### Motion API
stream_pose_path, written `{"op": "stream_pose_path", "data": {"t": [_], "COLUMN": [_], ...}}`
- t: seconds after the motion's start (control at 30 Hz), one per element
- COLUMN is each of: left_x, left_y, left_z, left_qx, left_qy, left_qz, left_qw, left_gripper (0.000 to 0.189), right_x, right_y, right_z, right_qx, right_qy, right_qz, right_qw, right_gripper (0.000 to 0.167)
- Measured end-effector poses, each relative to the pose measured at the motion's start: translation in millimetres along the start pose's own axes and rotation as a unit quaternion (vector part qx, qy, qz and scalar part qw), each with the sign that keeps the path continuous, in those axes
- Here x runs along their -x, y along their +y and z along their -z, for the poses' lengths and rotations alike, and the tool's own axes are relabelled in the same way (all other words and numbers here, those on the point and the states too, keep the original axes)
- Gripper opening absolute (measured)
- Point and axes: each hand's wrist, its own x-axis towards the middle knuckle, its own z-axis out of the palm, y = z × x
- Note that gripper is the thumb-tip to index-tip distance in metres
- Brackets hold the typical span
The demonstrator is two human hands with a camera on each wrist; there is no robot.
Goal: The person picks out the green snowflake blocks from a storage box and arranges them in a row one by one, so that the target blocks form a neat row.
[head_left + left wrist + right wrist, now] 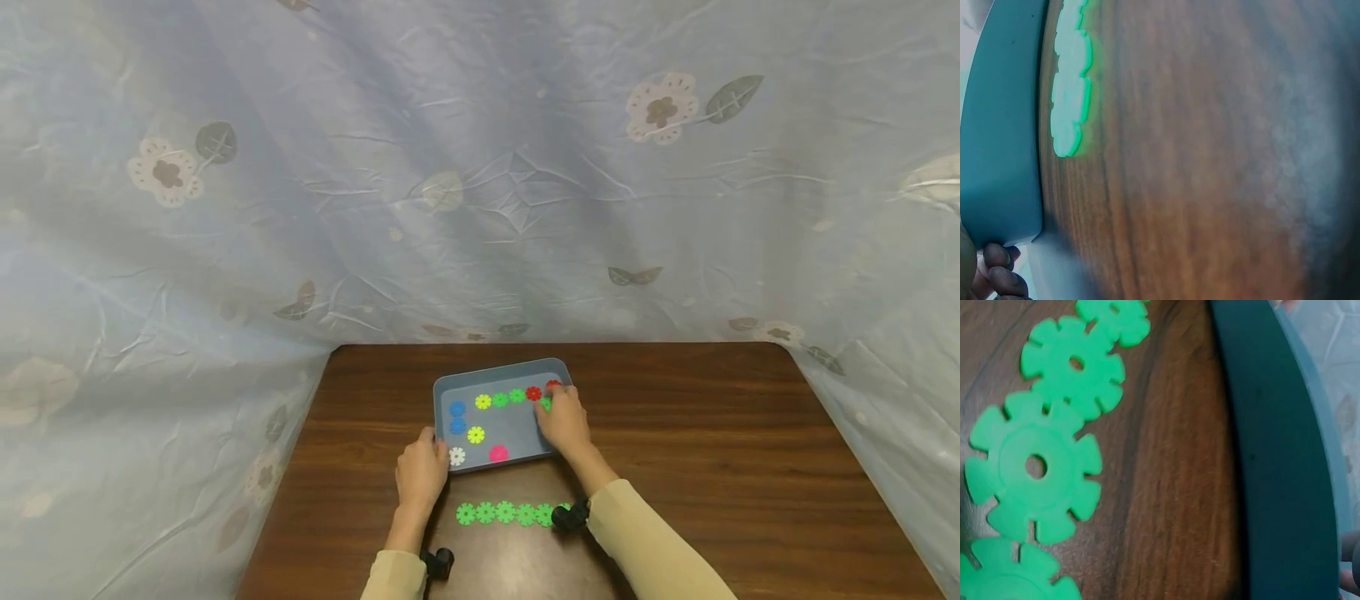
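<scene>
A shallow blue-grey tray (517, 435) holds several notched plastic discs. My left hand (422, 472) grips the tray at its near left corner, its fingers (1007, 275) curled against the end wall. My right hand (566, 421) reaches over the right side into the tray, thumb and fingertips around a green disc (547, 403) and close to a red disc (553, 385); I cannot tell whether it pinches the green one. In front of the tray, several linked green discs (506, 512) form a row on the table, its right end partly behind the right wrist.
Inside the tray lie a yellow disc (476, 435), a pink disc (498, 453), a white disc (457, 456), two blue discs (457, 408) and more green, red and yellow ones. The brown wooden table (697, 433) ends at a flowered curtain (480, 250) behind and on both sides.
</scene>
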Motion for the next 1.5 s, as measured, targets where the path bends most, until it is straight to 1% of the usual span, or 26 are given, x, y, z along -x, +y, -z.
{"op": "stream_pose_path", "data": {"t": [0.07,0.13,0.27,0.43,0.63,0.8,0.87,0.97,1.03,1.13,1.27,1.37,1.5], "left_x": [-0.3,-0.3,0.3,1.3,2.1,2.3,2.1,1.7,1.6,1.6,1.3,1.2,1.7], "left_y": [1.0,1.6,1.8,3.0,4.5,4.1,4.0,3.2,3.0,2.1,1.7,1.9,1.9], "left_z": [0.4,0.7,0.4,1.4,2.4,2.6,2.6,2.2,2.1,1.5,1.3,1.2,0.9], "left_qx": [0.000,0.000,-0.002,0.004,0.008,0.005,0.004,0.004,0.004,0.001,-0.001,0.001,0.001], "left_qy": [-0.001,0.000,-0.002,-0.001,0.000,0.000,0.001,0.003,0.001,-0.001,0.001,0.002,0.000], "left_qz": [-0.002,-0.002,-0.002,-0.006,-0.009,-0.009,-0.009,-0.011,-0.012,-0.012,-0.013,-0.014,-0.014], "left_qw": [1.0000,1.0000,1.0000,1.0000,0.9999,0.9999,1.0000,0.9999,0.9999,0.9999,0.9999,0.9999,0.9999], "left_gripper": [0.023,0.024,0.023,0.023,0.021,0.022,0.021,0.019,0.021,0.022,0.020,0.021,0.023], "right_x": [-0.3,-0.8,-0.2,0.3,0.2,1.8,2.5,5.0,7.9,14.1,23.2,31.8,45.0], "right_y": [0.6,1.3,2.4,2.2,2.2,5.1,6.0,5.9,5.4,5.3,6.8,9.5,15.6], "right_z": [-0.9,-1.6,-2.6,-3.2,-2.7,0.1,2.4,9.7,16.1,28.0,43.7,55.5,70.5], "right_qx": [0.006,0.017,0.038,0.049,0.061,0.055,0.044,0.009,-0.023,-0.072,-0.129,-0.151,-0.155], "right_qy": [-0.003,-0.006,-0.020,-0.030,-0.033,-0.022,-0.016,-0.019,-0.021,-0.027,-0.034,-0.040,-0.050], "right_qz": [-0.011,-0.011,-0.017,-0.025,-0.011,0.032,0.046,0.050,0.047,0.050,0.049,0.042,0.038], "right_qw": [0.9999,0.9998,0.9989,0.9980,0.9975,0.9977,0.9978,0.9985,0.9984,0.9958,0.9898,0.9868,0.9859], "right_gripper": [0.045,0.045,0.042,0.039,0.037,0.026,0.022,0.019,0.017,0.016,0.017,0.019,0.021]}}
